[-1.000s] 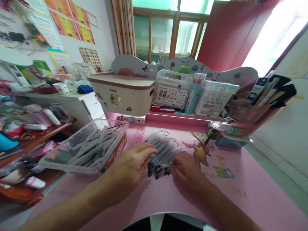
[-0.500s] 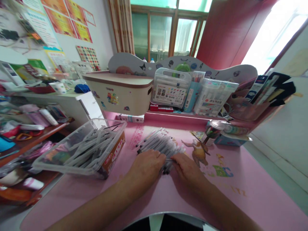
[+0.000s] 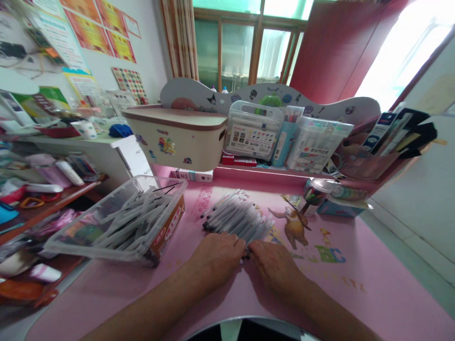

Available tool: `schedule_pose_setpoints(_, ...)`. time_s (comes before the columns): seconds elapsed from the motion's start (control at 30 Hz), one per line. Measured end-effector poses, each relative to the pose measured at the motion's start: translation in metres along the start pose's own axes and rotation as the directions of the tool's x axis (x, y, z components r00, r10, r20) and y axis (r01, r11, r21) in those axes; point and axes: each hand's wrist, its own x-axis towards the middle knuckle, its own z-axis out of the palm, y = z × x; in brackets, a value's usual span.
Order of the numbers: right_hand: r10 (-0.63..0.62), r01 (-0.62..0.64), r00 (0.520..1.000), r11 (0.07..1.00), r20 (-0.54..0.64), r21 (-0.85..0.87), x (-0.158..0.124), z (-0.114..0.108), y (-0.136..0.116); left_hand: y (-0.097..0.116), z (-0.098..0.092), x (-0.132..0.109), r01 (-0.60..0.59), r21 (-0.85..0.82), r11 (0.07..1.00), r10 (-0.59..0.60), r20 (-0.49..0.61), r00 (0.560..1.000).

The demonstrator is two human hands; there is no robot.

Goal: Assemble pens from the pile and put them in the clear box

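Observation:
A fanned pile of thin, translucent pen refills (image 3: 237, 215) with dark ends lies on the pink table, just beyond both hands. My left hand (image 3: 218, 255) is palm down at the pile's near edge, its fingers curled around refills and mostly hidden beneath the hand. Close against it, my right hand (image 3: 272, 263) bends its fingers over the same near side of the pile. A few dark tips show in the narrow gap between the hands. To the left, a clear plastic box (image 3: 95, 253) holds many loose pale refills.
A raised shelf at the back carries a cream lidded bin (image 3: 199, 144), a clear marker case (image 3: 254, 132) and another marker set (image 3: 316, 144). A jar of pens (image 3: 314, 196) stands at the right rear. The pink table (image 3: 170, 303) has a curved front edge.
Both hands have drawn slightly toward me and closer together, uncovering more of the pile. The dark tips between them are now mostly covered.

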Motion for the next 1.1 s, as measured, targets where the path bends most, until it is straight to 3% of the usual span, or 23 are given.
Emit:
schedule_pose_setpoints(0.23,-0.025,0.022,0.998,0.999,0.066,0.045,0.000,-0.012,-0.004,-0.005,0.001,-0.003,-0.050,-0.043,0.998,0.051,0.008,0.999)
schedule_pose_setpoints(0.57,0.004,-0.005,1.000,0.992,0.012,0.124,0.003,-0.018,0.003,-0.008,-0.005,-0.002,-0.046,-0.027,0.999,0.045,-0.043,0.998)
schedule_pose_setpoints(0.67,0.141,-0.098,0.986,0.920,-0.086,0.380,0.004,-0.021,0.011,-0.013,-0.007,0.001,0.027,-0.094,0.995,-0.038,-0.120,0.992)
schedule_pose_setpoints(0.73,0.280,-0.151,0.955,0.736,-0.094,0.659,0.006,-0.019,0.017,-0.015,-0.008,0.002,0.077,-0.299,0.951,-0.150,-0.228,0.962)
schedule_pose_setpoints(0.8,0.403,-0.173,0.914,0.482,-0.042,0.859,0.008,-0.015,0.021,-0.016,-0.009,0.004,0.038,-0.620,0.783,-0.281,-0.300,0.912)
schedule_pose_setpoints(0.87,0.462,-0.183,0.886,0.287,0.031,0.941,0.011,-0.011,0.022,-0.016,-0.008,0.005,-0.060,-0.897,0.438,-0.391,-0.250,0.886)
schedule_pose_setpoints(0.93,0.447,-0.227,0.885,0.164,0.132,0.960,0.012,-0.008,0.018,-0.013,-0.004,0.008,-0.115,-0.992,0.059,-0.454,-0.130,0.882)
schedule_pose_setpoints(1.0,0.418,-0.282,0.884,0.124,0.208,0.951,0.011,-0.006,0.013,-0.010,0.000,0.010,-0.132,-0.979,-0.158,-0.483,-0.040,0.875)
schedule_pose_setpoints(1.1,0.396,-0.310,0.893,0.199,0.213,0.930,0.007,-0.006,0.008,-0.005,0.004,0.013,-0.152,-0.960,-0.237,-0.496,-0.015,0.868)
